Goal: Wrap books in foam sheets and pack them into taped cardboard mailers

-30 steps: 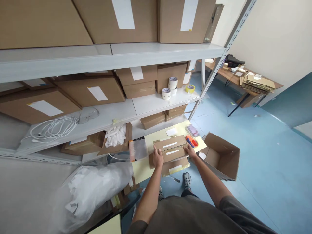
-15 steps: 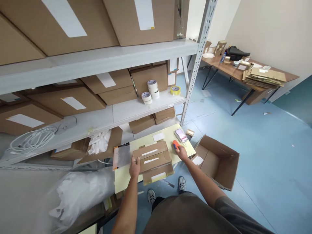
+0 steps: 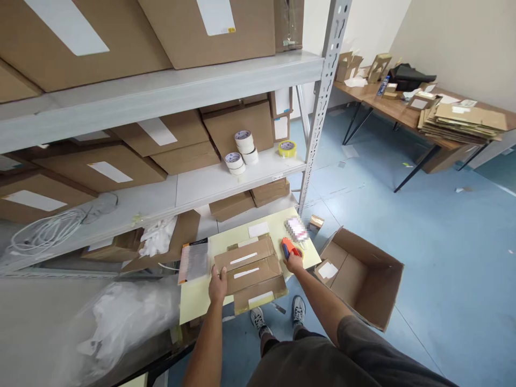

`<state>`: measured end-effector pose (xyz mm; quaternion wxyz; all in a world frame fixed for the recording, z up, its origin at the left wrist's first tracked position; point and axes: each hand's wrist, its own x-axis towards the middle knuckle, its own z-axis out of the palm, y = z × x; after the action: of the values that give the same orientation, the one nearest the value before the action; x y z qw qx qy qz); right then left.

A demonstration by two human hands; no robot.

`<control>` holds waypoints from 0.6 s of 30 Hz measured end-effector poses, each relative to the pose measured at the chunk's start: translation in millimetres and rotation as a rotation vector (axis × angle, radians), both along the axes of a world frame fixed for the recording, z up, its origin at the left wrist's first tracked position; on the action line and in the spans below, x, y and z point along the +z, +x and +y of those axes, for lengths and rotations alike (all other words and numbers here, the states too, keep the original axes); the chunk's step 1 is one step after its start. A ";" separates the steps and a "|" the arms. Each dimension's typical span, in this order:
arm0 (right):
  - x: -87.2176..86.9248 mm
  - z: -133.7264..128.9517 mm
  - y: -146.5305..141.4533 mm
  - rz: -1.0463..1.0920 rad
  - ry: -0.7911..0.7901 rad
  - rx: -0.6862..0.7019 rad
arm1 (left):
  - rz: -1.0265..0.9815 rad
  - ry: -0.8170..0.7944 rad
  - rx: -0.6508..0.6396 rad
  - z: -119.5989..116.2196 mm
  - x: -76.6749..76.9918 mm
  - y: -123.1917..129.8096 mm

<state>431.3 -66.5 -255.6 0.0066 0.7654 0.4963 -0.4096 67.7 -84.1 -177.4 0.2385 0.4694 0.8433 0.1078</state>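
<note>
A flattened cardboard box (image 3: 252, 264) with white strips lies on the pale yellow board (image 3: 193, 301). My left hand (image 3: 217, 285) is at its left edge, fingers on the cardboard and thumb on top. To the right of the cardboard, my right hand (image 3: 294, 263) is closed round an orange and blue tape dispenser (image 3: 287, 247), which has a roll of yellowish tape. Just behind the dispenser lies a blurred pinkish item (image 3: 297, 229). A clear plastic sleeve with an orange edge (image 3: 196, 260) is at the board's left.
An open carton (image 3: 363, 274) stands right of the board. Grey shelving (image 3: 242, 185) with boxes, tape rolls (image 3: 244, 142) and a cable coil (image 3: 48, 231) rises behind. White plastic wrapping (image 3: 129, 317) fills the lower left. A wooden table (image 3: 366, 99) holds stacked cardboard at the back right.
The dispenser in my right hand has moved slightly left, closer to the cardboard, and shows more fully. My left hand stays at the cardboard's left edge. The whole view has shifted a little.
</note>
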 end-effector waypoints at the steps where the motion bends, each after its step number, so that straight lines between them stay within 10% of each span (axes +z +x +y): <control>1: 1.7 1.4 -0.4 -0.019 -0.028 0.016 | 0.001 0.003 0.001 2.3 -1.0 2.2; 11: 32.1 -40.6 28.2 -0.025 0.217 -0.023 | -0.089 0.076 -0.060 49.2 -7.8 31.5; 18: 95.1 -43.1 38.4 0.118 0.598 0.049 | -0.118 0.047 -0.126 36.5 2.8 28.9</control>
<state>469.7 -109.6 -160.4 -0.2381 0.6960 0.6127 -0.2889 96.6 -47.6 -174.6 0.2831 0.5198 0.7938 0.1401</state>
